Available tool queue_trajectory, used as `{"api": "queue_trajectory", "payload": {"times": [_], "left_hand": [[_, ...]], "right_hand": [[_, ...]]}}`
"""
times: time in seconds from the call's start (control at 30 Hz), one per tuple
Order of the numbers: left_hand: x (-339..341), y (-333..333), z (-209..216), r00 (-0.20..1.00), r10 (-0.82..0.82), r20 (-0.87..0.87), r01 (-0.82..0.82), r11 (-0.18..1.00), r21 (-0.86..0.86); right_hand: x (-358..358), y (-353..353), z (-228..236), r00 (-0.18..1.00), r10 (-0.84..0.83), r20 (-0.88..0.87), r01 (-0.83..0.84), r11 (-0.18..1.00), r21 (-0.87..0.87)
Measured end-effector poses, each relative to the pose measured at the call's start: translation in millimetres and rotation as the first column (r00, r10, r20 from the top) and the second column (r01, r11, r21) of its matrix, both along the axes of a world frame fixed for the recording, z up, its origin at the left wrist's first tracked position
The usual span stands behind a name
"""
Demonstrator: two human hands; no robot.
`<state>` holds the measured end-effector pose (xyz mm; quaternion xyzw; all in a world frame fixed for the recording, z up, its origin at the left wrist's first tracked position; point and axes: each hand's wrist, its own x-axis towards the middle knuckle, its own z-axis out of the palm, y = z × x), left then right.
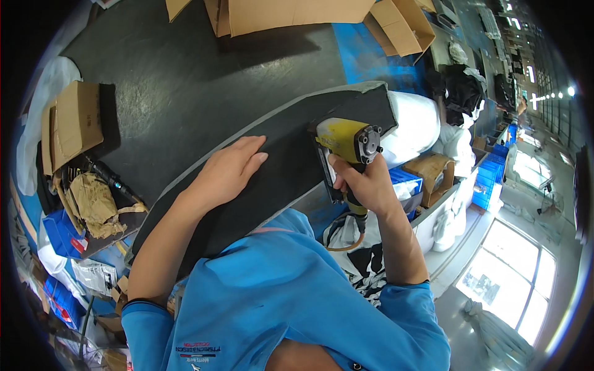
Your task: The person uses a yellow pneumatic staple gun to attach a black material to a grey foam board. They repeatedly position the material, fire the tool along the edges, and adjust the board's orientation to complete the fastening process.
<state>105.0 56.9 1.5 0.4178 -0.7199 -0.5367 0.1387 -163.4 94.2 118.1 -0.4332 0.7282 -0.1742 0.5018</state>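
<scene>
A long, curved black upholstered panel (291, 133) with a grey edge lies across the bench in front of my body. My left hand (230, 168) rests flat on its dark surface, fingers stretched out and pointing right. In my right hand (365, 182) is a yellow and black pneumatic staple gun (341, 139), gripped by its handle. The tool sits over the right part of the panel; whether its nose touches the fabric is hidden. From the bottom of its handle a brownish air hose (354, 244) curls down beside my shirt.
A dark bench top (185, 68) spreads beyond the panel. Cardboard boxes stand at its far edge (297, 15) and on the left (74, 123). Crumpled brown paper (96, 204) lies at the left. White wrapped padding (414, 127) sits past the panel's right end, near blue bins (489, 179).
</scene>
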Motion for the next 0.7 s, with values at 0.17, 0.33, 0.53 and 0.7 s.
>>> {"api": "queue_trajectory", "payload": {"times": [0.17, 0.33, 0.53, 0.7], "left_hand": [[43, 22, 18, 0.997, 0.024, 0.078, -0.025, 1.000, 0.013], [67, 34, 25, 0.990, 0.056, 0.128, -0.060, 0.998, 0.027], [74, 39, 18, 0.994, 0.076, 0.072, -0.076, 0.997, -0.007], [102, 47, 25, 0.996, 0.032, 0.083, -0.026, 0.997, -0.071]], "right_hand": [[24, 14, -1, 1.000, -0.013, 0.021, 0.012, 0.999, 0.030], [44, 26, -2, 1.000, 0.015, 0.025, -0.016, 0.999, 0.035], [78, 38, -1, 0.999, -0.006, 0.049, 0.004, 0.999, 0.041], [104, 52, -4, 0.999, 0.005, 0.038, -0.004, 1.000, -0.007]]}}
